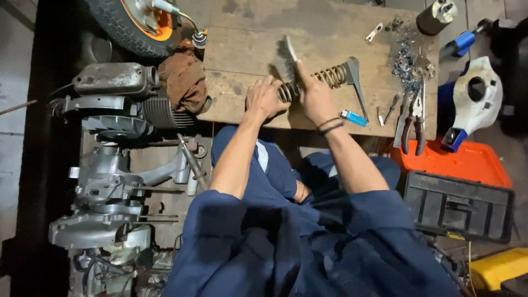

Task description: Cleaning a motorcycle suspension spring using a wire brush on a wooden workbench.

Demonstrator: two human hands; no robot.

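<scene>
Two hands on one coil spring | your left hand clamps its near end against the wooden bench, steadying it | your right hand grips a wire brush, bristles on the coils | pliers and lighter lie aside.
</scene>
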